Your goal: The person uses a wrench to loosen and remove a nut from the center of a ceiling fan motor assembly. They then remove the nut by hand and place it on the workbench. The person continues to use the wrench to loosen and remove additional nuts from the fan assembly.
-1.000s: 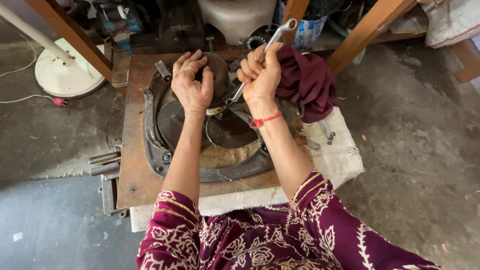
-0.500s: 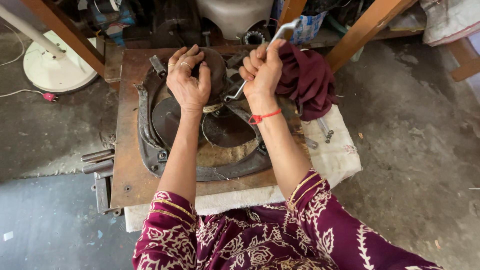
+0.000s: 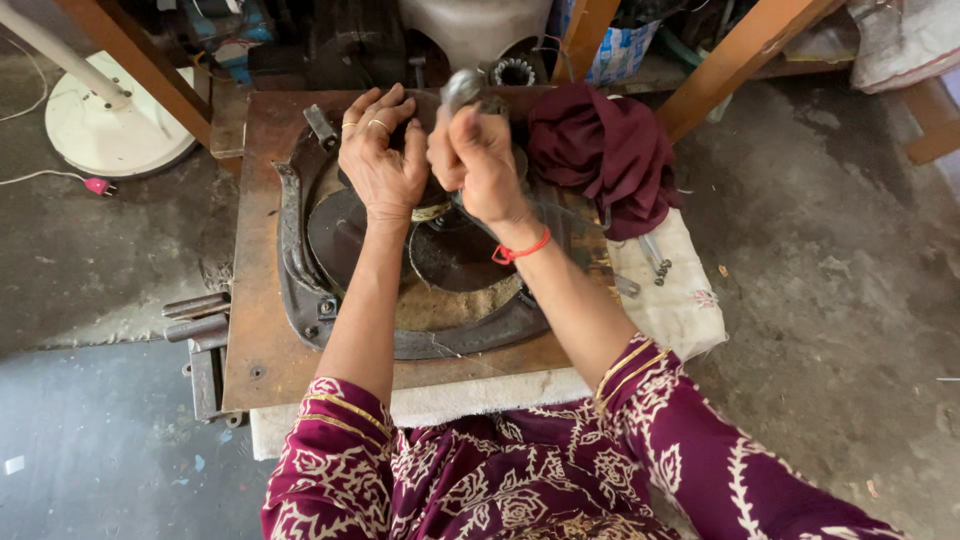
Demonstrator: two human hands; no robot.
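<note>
- While my left hand (image 3: 385,165) presses flat, fingers spread, on the dark round assembly (image 3: 420,250), work looks midway.
- Right hand (image 3: 480,160) fingers grip a metal wrench (image 3: 460,88); loose bolts (image 3: 655,260) lie beside the maroon cloth (image 3: 600,150).

A maroon cloth (image 3: 600,150) lies bunched at the far right of the rusty board, loose bolts (image 3: 655,260) near it on white sacking (image 3: 680,305); a white fan base (image 3: 110,125) stands far left
</note>
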